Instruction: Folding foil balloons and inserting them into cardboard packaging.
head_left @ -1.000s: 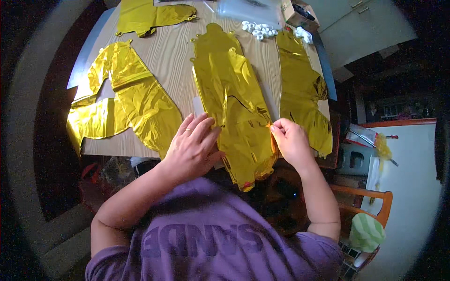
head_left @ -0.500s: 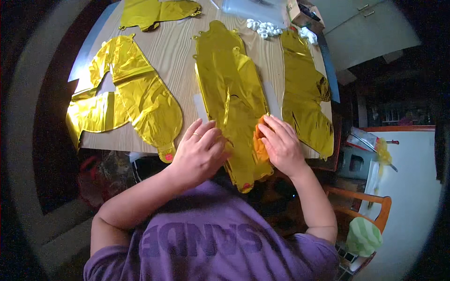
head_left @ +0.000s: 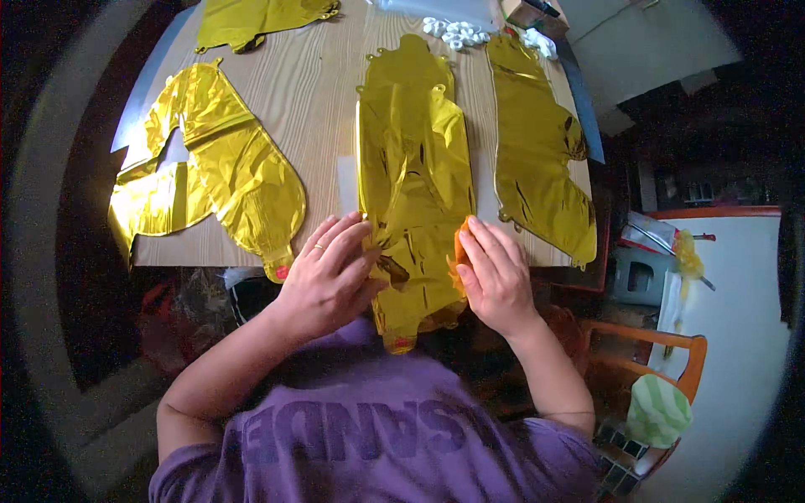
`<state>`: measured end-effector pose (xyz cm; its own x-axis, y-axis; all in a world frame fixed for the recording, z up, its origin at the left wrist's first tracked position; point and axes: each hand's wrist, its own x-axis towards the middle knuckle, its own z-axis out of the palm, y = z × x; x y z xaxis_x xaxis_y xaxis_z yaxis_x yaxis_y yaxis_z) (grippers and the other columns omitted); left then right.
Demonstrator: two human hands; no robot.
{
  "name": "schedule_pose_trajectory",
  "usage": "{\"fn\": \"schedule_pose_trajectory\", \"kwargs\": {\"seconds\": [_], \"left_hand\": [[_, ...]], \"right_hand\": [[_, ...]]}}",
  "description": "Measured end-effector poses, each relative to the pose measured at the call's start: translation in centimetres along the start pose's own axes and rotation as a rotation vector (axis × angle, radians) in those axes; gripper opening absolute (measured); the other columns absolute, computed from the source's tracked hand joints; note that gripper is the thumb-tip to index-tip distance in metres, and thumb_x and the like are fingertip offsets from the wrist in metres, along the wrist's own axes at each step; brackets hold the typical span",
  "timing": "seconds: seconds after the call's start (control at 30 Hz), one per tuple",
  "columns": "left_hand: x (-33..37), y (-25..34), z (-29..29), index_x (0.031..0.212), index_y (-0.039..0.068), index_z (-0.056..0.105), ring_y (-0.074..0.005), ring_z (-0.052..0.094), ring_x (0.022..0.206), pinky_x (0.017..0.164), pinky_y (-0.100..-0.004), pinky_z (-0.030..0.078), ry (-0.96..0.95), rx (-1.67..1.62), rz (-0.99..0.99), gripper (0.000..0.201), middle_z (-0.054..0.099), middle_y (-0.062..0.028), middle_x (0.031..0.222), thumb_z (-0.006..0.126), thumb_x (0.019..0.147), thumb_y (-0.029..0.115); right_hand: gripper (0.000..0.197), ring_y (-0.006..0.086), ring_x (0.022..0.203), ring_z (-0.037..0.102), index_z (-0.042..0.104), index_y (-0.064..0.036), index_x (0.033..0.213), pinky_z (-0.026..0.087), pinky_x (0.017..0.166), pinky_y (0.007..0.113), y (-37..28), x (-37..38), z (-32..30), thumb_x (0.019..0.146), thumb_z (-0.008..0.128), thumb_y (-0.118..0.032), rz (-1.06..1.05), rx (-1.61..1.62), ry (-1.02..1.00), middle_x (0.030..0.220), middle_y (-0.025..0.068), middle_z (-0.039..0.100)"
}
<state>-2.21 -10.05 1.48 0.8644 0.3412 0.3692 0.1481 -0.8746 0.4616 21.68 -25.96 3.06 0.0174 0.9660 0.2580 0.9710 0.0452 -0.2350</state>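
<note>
In the middle, a flat gold foil balloon (head_left: 415, 168) lies on the table, its lower end hanging over the near edge with a small red mark at the tip. My left hand (head_left: 331, 272), a ring on one finger, is closed at the balloon's left edge, fingertips bent onto the foil. At the right edge my right hand (head_left: 501, 281) is closed round a crumpled orange-looking fold (head_left: 461, 260); I cannot tell whether this is foil tinted by reflection or a separate piece. The foil between my hands is creased and bent.
Other flat gold foil balloons lie on the left (head_left: 243, 176), on the right (head_left: 541, 151) and at the far left (head_left: 260, 21). Small white pieces (head_left: 453, 33) and an open box (head_left: 528, 12) are at the back. A wooden chair (head_left: 692, 360) stands to the right.
My hands have moved apart, the left one shifting left. The balloon's lower end has swung left, and its lower part looks spread wider. The whole view has tilted slightly.
</note>
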Motion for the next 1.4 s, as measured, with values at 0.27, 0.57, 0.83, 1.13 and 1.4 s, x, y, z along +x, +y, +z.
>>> {"fn": "schedule_pose_trajectory", "kwargs": {"seconds": [0.27, 0.57, 0.83, 1.13, 1.4], "left_hand": [[-0.4, 0.5, 0.0, 0.118, 0.001, 0.062, -0.0381, 0.05, 0.129, 0.11, -0.052, 0.039, -0.001, 0.013, -0.003, 0.046, 0.056, -0.0198, 0.129, 0.075, 0.081, 0.027], [-0.8, 0.3, 0.9, 0.124, 0.004, 0.06, -0.0407, 0.047, 0.132, 0.112, -0.0539, 0.036, -0.008, -0.011, -0.029, 0.053, 0.051, -0.0211, 0.136, 0.077, 0.08, 0.027], [-0.2, 0.6, 0.6, 0.12, 0.001, 0.06, -0.039, 0.049, 0.128, 0.11, -0.0527, 0.038, 0.033, -0.048, -0.029, 0.051, 0.054, -0.02, 0.13, 0.077, 0.079, 0.027], [0.3, 0.7, 0.1, 0.121, 0.002, 0.059, -0.0373, 0.05, 0.127, 0.109, -0.0538, 0.037, 0.017, -0.103, -0.054, 0.051, 0.053, -0.0202, 0.131, 0.075, 0.08, 0.028], [1.2, 0.6, 0.5, 0.125, 0.003, 0.057, -0.0353, 0.051, 0.126, 0.108, -0.0548, 0.036, -0.036, -0.134, 0.035, 0.052, 0.055, -0.0178, 0.13, 0.073, 0.082, 0.028]], "right_hand": [[0.035, 0.0322, 0.109, 0.061, 0.064, -0.0005, 0.118, 0.05, 0.095, 0.042, -0.3, -0.9, -0.7, 0.086, 0.071, -0.013, 0.162, 0.15, 0.146, 0.124, 0.0182, 0.062], [0.035, 0.0089, 0.08, 0.063, 0.061, 0.006, 0.12, 0.053, 0.069, 0.024, 1.9, 2.9, -3.2, 0.095, 0.067, -0.017, 0.808, 0.765, -0.087, 0.097, 0.0068, 0.068], [0.029, 0.0075, 0.068, 0.06, 0.066, 0.0013, 0.103, 0.05, 0.06, 0.023, 2.4, 7.9, -3.0, 0.089, 0.074, -0.023, 0.963, 0.857, -0.374, 0.084, 0.0019, 0.067], [0.034, 0.0175, 0.069, 0.067, 0.07, 0.0005, 0.087, 0.053, 0.066, 0.032, -2.1, 1.1, -4.5, 0.087, 0.076, -0.033, 0.896, 0.308, -0.256, 0.076, 0.0117, 0.071], [0.02, 0.0099, 0.084, 0.065, 0.072, -0.0033, 0.103, 0.05, 0.077, 0.025, -4.9, -4.5, 2.1, 0.091, 0.072, -0.02, 1.217, 1.529, 0.248, 0.095, 0.0023, 0.072]]}}
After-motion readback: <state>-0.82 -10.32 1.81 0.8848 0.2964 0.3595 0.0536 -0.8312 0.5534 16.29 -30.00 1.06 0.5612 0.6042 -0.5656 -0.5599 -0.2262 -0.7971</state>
